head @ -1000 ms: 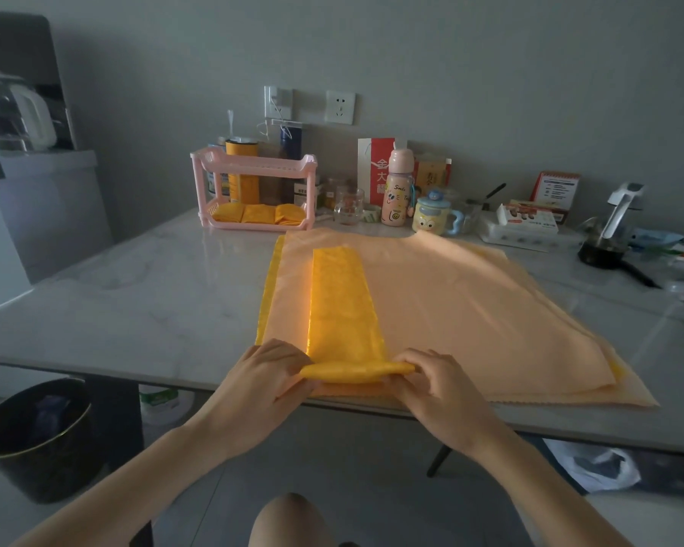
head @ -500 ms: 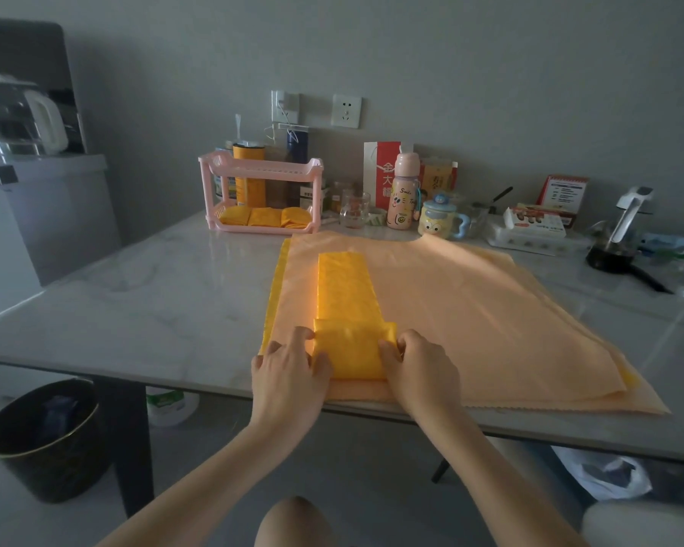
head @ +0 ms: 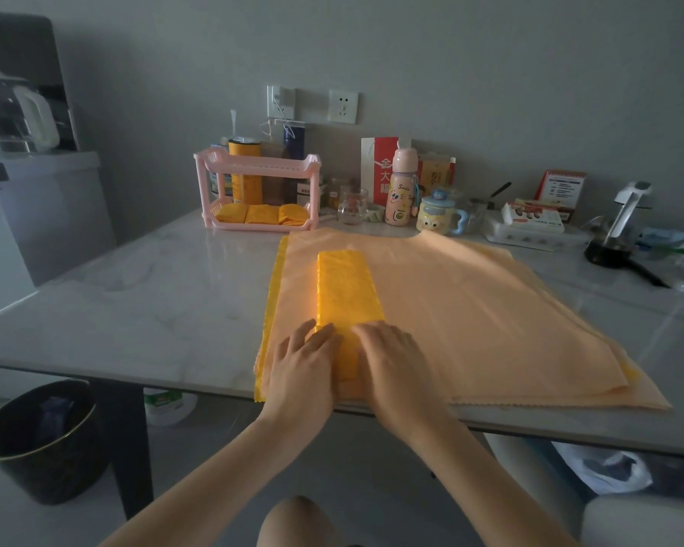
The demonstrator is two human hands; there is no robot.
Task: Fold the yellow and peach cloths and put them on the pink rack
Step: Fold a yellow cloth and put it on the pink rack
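A yellow cloth [head: 346, 288], folded into a long narrow strip, lies on top of a spread peach cloth [head: 470, 309] on the marble table [head: 135, 309]. The strip's near end is folded over once. My left hand [head: 303, 369] and my right hand [head: 391, 361] lie flat side by side on that folded end, fingers straight, pressing it down. More cloths lie under the peach one, with yellow edges showing at the left. The pink rack [head: 253, 191] stands at the back of the table, with three folded yellow cloths [head: 261, 214] on its lower shelf.
Behind the cloths stand a glass [head: 352, 205], a pink bottle [head: 401, 187], a cartoon mug [head: 439, 213], boxes and a dark pot [head: 609, 246]. A black bin [head: 36, 440] sits on the floor at the left. A kettle [head: 12, 112] stands on a white cabinet.
My hands rolled the strip's near end over, away from me, then moved in from its sides onto the fold and flattened it.
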